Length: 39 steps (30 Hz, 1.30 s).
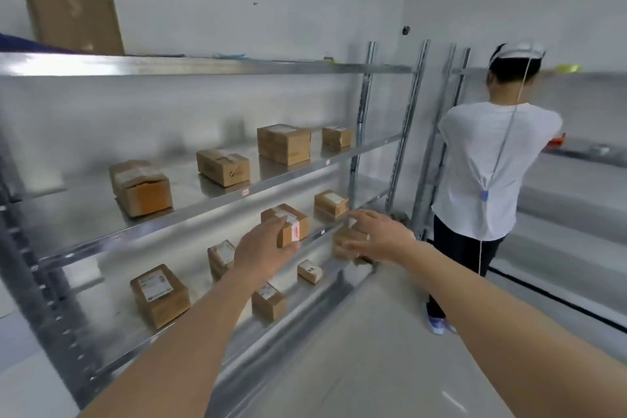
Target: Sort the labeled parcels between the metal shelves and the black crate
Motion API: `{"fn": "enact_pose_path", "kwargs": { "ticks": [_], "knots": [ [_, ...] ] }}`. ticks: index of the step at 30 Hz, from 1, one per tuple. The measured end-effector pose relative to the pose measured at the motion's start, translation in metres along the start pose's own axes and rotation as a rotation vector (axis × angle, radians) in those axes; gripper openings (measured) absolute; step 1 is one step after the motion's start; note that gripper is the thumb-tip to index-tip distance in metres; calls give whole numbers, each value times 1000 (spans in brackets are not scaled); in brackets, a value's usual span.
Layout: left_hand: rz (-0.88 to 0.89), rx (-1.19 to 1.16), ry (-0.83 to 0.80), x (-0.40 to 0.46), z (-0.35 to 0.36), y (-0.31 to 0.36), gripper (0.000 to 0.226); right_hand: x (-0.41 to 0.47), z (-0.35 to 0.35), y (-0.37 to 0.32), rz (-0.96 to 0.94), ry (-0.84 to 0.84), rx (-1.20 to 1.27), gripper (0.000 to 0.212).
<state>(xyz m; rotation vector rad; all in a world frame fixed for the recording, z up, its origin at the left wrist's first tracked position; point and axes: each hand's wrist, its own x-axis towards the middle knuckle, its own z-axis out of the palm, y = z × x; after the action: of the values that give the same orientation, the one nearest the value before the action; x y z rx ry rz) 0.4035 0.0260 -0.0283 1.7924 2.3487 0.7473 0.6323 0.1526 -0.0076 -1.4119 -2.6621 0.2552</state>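
Note:
The metal shelves (203, 210) hold several brown labelled parcels on three levels. My left hand (263, 248) grips a small parcel with a red-marked label (291, 222) at the front of the third shelf, fingers over its left side and thumb under its front. My right hand (380, 236) reaches forward with spread, straight fingers, hovering over a blurred brown parcel (344, 243) near the shelf's right post; I cannot tell whether it touches. More parcels sit at the left (142, 187), the middle (224, 166) and the bottom (159, 295). No black crate is in view.
A person in a white shirt (488, 166) stands to the right with their back turned, facing a second shelf unit (576, 153). A flat cardboard sheet (74, 20) leans on the top shelf. Grey floor (356, 349) lies in front of the shelves.

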Motion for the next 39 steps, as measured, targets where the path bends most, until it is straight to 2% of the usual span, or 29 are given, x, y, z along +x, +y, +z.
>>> {"fn": "enact_pose_path", "kwargs": {
  "ticks": [4, 8, 13, 29, 34, 39],
  "knots": [
    [56, -85, -5, 35, 15, 59, 67, -5, -38, 69, 51, 44, -26, 83],
    [91, -64, -13, 70, 33, 108, 67, -1, -63, 124, 100, 50, -23, 81],
    [155, -44, -42, 127, 68, 141, 66, 27, -73, 177, 118, 47, -39, 81],
    [201, -116, -20, 408, 175, 209, 71, 252, -122, 335, 144, 38, -72, 82],
    [179, -86, -66, 464, 211, 220, 75, 307, -119, 377, 129, 10, -78, 82],
    [148, -70, -46, 514, 236, 227, 73, 362, -114, 421, 102, -20, -90, 82]
  ]
}}
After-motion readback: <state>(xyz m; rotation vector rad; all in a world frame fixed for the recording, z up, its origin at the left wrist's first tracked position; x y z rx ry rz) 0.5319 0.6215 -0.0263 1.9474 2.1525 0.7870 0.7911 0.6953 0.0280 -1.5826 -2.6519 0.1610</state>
